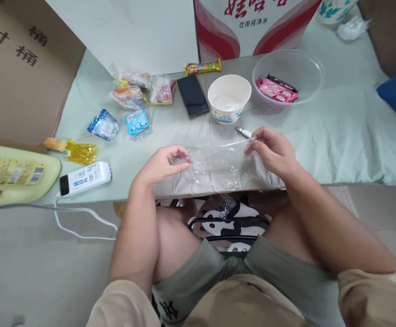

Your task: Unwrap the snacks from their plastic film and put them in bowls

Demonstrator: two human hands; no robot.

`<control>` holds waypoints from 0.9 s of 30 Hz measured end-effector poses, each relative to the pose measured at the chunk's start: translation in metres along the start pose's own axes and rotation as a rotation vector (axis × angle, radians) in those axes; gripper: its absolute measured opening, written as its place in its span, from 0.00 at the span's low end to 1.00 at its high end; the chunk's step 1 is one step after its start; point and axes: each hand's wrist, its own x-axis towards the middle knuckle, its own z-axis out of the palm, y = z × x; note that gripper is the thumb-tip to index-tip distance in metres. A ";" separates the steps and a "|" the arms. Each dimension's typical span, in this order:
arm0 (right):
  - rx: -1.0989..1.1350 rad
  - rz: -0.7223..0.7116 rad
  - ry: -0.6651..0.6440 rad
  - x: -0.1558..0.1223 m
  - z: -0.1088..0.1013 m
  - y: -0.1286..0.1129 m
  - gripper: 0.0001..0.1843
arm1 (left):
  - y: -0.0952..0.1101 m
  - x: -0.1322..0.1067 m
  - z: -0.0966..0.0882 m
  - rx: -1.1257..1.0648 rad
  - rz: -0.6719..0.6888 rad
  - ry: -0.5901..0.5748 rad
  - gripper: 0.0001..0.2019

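Note:
A clear plastic bag point(216, 165) is stretched between my two hands above the table's front edge. My left hand point(165, 164) pinches its left end between thumb and fingers. At the other end, my right hand point(273, 147) grips the bag's upper corner. A small white and metal tool point(243, 132) lies just beyond my right fingertips; its kind is unclear. Behind the bag stands a white paper bowl point(229, 97) with a blue print and some clear plastic inside. Right of it, a clear plastic bowl point(308, 77) holds pink and dark snack packets point(279, 91).
Left of the paper bowl lie a phone point(193, 95) and several wrapped snacks point(129, 96). A white corded device point(85, 178) and a yellow jug point(17, 172) occupy the left edge. Cardboard boxes point(23, 91) border the back and left. A panda-print bag point(230, 222) is between my legs.

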 end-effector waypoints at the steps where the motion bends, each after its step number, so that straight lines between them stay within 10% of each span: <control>1: 0.047 0.032 0.014 0.000 -0.001 0.000 0.08 | 0.000 0.000 -0.001 -0.078 -0.035 0.019 0.13; 8: 0.086 -0.027 -0.237 0.000 -0.005 0.006 0.27 | -0.004 0.015 0.000 -0.483 -0.068 0.431 0.12; 20: 0.193 0.055 -0.109 0.003 0.000 0.016 0.31 | -0.002 0.024 0.011 -0.482 -0.122 0.654 0.12; 27: 0.357 0.250 0.074 0.007 0.002 0.007 0.26 | 0.009 0.021 0.006 -0.725 -0.273 0.468 0.23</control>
